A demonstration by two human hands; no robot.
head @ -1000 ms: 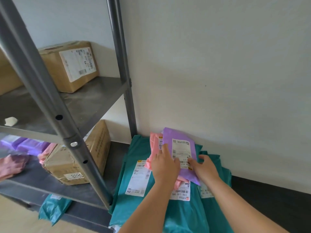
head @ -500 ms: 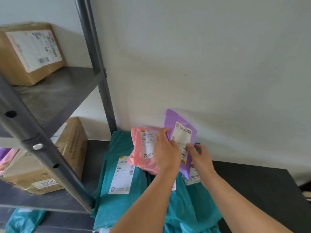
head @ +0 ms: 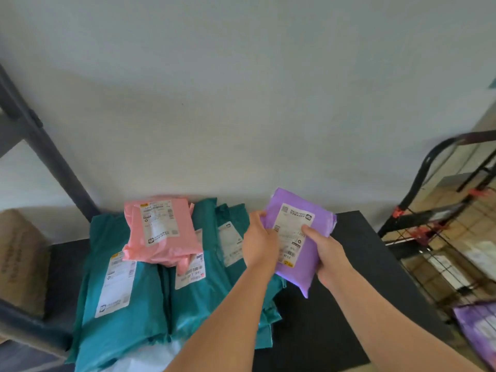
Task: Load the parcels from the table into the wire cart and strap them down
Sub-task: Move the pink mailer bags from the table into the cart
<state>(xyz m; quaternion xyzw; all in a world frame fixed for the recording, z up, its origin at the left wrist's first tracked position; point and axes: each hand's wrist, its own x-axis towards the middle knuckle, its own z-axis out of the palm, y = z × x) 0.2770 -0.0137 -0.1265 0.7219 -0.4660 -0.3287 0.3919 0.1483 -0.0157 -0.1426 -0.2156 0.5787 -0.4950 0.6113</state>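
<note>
A purple parcel with a white label is lifted above the black table. My left hand grips its left edge and my right hand grips its lower right side. A pink parcel lies on top of a pile of teal parcels on the left half of the table. The black wire cart stands at the right, past the table's end, with another purple parcel and pale parcels inside it.
A grey metal shelf post rises at the left, with a cardboard box on a shelf beside the table. A white wall runs behind the table. The table's right part is bare black surface.
Both hands have lifted the purple parcel off the pink one and carried it right. The pink parcel stays on the teal pile. The view has swung right, bringing the cart into sight.
</note>
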